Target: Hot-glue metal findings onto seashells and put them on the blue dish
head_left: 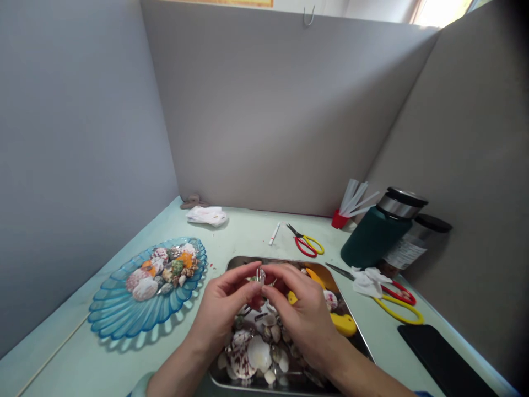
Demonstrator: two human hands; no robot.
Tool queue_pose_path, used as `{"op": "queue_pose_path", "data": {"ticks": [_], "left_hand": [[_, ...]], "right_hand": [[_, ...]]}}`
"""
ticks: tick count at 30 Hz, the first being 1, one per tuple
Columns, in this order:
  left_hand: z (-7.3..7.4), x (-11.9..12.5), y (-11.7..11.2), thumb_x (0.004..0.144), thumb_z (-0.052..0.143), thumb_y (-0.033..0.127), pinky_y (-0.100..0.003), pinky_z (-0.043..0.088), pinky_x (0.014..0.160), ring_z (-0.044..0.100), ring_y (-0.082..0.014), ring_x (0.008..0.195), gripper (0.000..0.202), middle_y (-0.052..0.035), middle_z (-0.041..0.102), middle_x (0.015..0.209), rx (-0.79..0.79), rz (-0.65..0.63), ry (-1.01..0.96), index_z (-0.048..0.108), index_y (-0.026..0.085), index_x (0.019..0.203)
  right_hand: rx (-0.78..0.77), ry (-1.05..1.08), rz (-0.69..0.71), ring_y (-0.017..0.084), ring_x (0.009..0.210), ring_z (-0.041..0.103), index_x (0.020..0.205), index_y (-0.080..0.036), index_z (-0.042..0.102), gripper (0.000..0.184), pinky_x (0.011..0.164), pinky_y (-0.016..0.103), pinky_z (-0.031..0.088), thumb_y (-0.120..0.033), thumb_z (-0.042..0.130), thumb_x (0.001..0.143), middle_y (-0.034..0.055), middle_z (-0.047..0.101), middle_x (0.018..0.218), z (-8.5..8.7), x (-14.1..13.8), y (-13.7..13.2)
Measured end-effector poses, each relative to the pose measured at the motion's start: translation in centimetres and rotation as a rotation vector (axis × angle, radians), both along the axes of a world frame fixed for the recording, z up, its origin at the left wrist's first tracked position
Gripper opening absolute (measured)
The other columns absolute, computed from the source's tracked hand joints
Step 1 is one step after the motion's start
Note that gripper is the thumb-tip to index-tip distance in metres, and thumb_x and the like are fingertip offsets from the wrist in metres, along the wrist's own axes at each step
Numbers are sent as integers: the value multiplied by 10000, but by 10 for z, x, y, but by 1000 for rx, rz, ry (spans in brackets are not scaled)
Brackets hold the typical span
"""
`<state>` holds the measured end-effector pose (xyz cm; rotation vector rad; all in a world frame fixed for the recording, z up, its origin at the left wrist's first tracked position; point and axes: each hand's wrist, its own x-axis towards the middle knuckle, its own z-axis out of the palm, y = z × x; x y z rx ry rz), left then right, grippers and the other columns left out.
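Observation:
Over a metal tray [359, 331], my left hand [225, 300] and my right hand [301, 309] meet fingertip to fingertip. Between them they pinch a small shiny silvery piece [260, 274]; its kind is too small to make out. Below, the tray holds many seashells, among them a white shell [259, 354] and a brown-speckled one [242, 364]. A yellow-handled tool [344, 325] lies in the tray right of my right hand, partly hidden by it.
A blue fluted plate [124, 309] with shells stands left. Small scissors [308, 244] and a white stick [274, 234] lie behind the tray. On the right are a green bottle [374, 234], a red cup of glue sticks [339, 219], larger scissors [399, 309], crumpled tissue [369, 282] and a black phone [442, 358].

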<state>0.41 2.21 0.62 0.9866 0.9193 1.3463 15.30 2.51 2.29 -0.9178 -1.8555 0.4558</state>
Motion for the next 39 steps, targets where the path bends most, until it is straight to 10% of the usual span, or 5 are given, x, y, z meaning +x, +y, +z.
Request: {"op": "queue_pose_path", "data": {"ticks": [39], "left_hand": [[0, 1, 1, 717, 705, 214, -213, 480, 551, 574, -84, 542, 288, -49, 706, 888, 47, -15, -46, 683, 177, 1002]], "right_hand": [[160, -70, 26, 166, 852, 601, 1103, -181, 553, 268, 744, 291, 474, -76, 504, 861, 55, 649, 949, -7, 0, -2]]}}
